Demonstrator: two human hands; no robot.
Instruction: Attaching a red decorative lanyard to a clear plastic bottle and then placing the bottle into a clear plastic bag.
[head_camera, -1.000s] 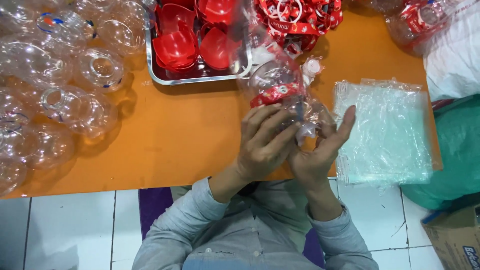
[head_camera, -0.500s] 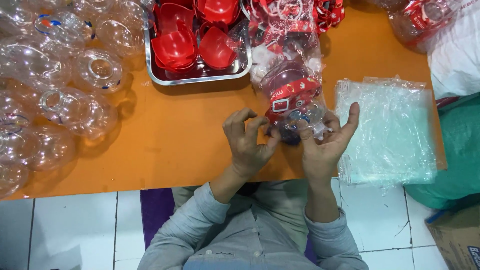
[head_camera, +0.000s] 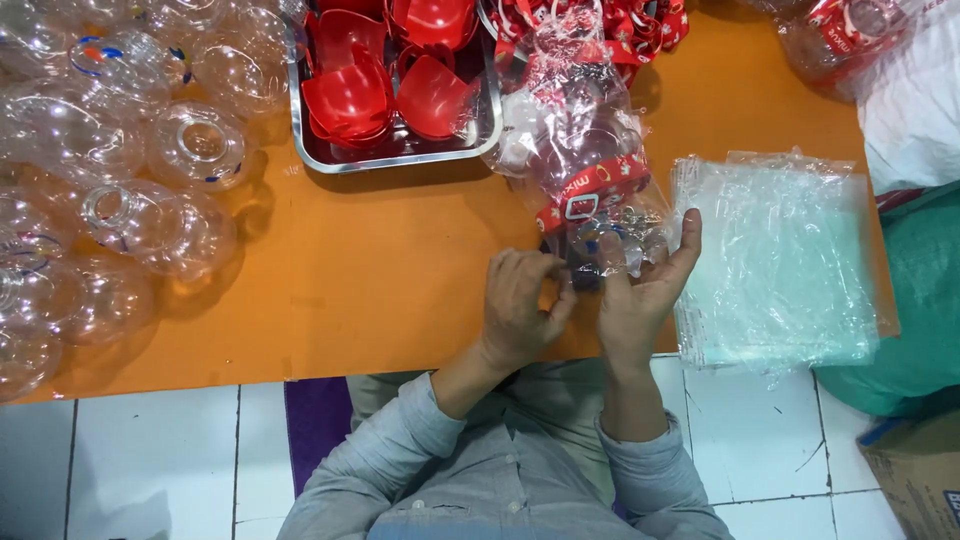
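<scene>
Bagged bottle (head_camera: 585, 170), clear with a red strap, lies on the orange desk (head_camera: 380, 270) and is already inside its clear bag. Nearest us, our left hand (head_camera: 520, 305) pinches the bag's mouth just below it; our right hand (head_camera: 640, 295) cups it loosely, fingers spread. We judge closing remains. Right of the bottle: spare bags (head_camera: 775, 260). Left: red cups tray (head_camera: 395, 85), and farther left, unpacked clear bottles (head_camera: 120, 160).

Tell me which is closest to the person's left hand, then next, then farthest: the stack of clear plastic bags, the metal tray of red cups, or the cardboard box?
1. Metal tray of red cups, up-left of the left hand.
2. Stack of clear plastic bags, right.
3. Cardboard box, bottom-right corner.
</scene>
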